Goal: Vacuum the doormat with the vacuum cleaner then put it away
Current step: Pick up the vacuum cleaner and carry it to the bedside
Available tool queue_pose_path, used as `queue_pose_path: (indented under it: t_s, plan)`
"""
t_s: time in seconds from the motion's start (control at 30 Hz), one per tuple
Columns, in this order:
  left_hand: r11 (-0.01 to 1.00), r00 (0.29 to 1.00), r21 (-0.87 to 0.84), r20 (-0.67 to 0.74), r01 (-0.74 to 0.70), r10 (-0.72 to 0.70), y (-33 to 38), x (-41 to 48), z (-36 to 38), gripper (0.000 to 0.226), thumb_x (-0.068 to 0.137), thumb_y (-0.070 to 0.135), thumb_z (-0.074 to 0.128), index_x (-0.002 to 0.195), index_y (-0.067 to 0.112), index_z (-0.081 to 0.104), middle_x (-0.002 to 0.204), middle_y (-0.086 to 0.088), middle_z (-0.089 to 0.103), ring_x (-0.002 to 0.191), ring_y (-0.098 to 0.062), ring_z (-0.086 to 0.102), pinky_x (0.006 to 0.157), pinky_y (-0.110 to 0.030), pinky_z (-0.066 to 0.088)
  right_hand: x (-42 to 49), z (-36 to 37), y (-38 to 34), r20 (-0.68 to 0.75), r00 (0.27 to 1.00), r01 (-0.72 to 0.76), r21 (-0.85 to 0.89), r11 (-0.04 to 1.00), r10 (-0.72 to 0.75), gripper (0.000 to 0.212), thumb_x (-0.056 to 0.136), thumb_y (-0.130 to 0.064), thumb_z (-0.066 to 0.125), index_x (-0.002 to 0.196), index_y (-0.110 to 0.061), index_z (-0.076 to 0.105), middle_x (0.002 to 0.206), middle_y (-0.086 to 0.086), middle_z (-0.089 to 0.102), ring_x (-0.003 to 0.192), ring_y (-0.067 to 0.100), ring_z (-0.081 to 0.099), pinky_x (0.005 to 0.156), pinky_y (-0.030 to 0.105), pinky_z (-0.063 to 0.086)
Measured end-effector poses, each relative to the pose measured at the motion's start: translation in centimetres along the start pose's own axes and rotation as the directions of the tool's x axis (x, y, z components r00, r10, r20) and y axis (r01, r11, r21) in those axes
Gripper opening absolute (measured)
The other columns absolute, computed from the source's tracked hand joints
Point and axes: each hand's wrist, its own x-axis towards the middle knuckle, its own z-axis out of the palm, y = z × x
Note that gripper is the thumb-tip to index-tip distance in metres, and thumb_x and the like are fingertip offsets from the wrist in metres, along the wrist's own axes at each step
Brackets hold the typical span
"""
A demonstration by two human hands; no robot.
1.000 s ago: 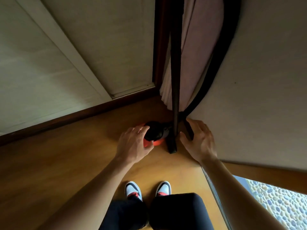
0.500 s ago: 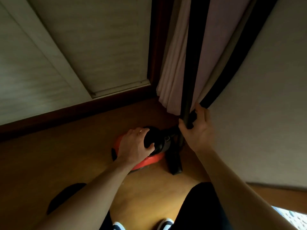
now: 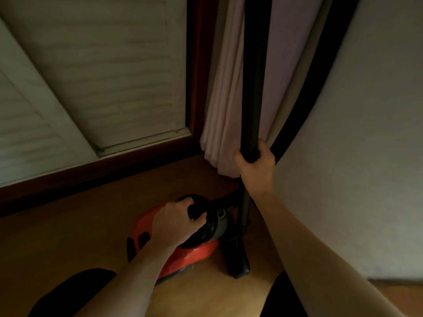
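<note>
Nearest the camera, two bare forearms reach out over the wooden floor [image 3: 206,300]. The left hand [image 3: 176,223] has its grip curled tight over the black top handle of the one red canister vacuum cleaner [image 3: 180,245], which sits on the floor. Just right of the vacuum cleaner, the right hand [image 3: 256,165] has its grip wrapped round the single upright black wand [image 3: 254,88], whose floor nozzle [image 3: 238,259] rests beside the vacuum cleaner. One black hose [image 3: 320,88] arcs up beyond. Behind the vacuum cleaner hang one pale curtain [image 3: 226,88] and a louvred door [image 3: 103,76]. No doormat shows, so the putting-away appears under way, judging by this corner
</note>
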Motion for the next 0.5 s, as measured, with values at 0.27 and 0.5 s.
queue_pose_path:
  t_s: [0.27,0.5]
  plan:
    - [0.97,0.948,-0.152,0.285,0.19,-0.141,0.0,1.3,-0.9,0.035,0.074,0.059,0.067,0.059,0.029,0.059,0.064,0.01,0.066,0.063,-0.006,0.066,0.053,-0.026,0.051,0.4,1.3,-0.5,-0.042,0.996,-0.069,0.097,0.993,0.073,0.039,0.089,-0.012,0.07,0.065,-0.025,0.043,0.063,-0.006,0.045,0.06,0.011,0.047,0.055,0.027,0.043]
    - [0.979,0.961,-0.15,0.261,0.138,-0.096,-0.1,0.6,-2.8,0.058,0.077,0.052,0.076,0.044,0.023,0.039,0.043,0.008,0.044,0.034,-0.003,0.047,0.035,-0.014,0.027,-1.2,0.9,-2.4,-0.107,0.993,-0.048,0.079,0.996,0.056,0.049,0.089,-0.009,0.072,0.059,-0.025,0.037,0.056,-0.008,0.04,0.049,0.002,0.039,0.045,0.015,0.037]
